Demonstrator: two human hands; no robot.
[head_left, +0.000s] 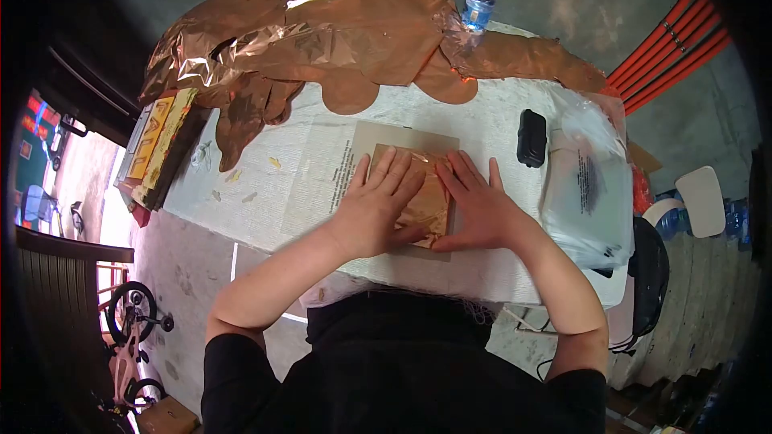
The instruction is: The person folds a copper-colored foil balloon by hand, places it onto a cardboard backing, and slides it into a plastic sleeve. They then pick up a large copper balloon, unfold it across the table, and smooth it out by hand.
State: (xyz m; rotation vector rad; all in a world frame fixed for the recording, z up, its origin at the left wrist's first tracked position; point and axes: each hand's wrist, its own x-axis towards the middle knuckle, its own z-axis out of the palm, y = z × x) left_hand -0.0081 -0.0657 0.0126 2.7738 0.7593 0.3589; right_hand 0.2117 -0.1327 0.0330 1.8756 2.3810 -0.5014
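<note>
A copper-coloured foil square (426, 199) lies in front of me on a grey-beige flat sheet (366, 138). My left hand (376, 202) presses on its left side, palm down with the fingers stretched out. On its right edge rests my right hand (481, 202), fingers spread and thumb pointing inward. Both hands partly cover the foil square. Under the sheet, to the left, is a clear plastic bag (318, 181) with printed text.
Crumpled copper foil (354, 40) spreads along the table's far side, near a water bottle (481, 2). A black case (531, 138) and stacked clear plastic bags (587, 193) are at right. Yellow-faced boxes (153, 141) stand at the left edge. Small scraps (233, 177) lie nearby.
</note>
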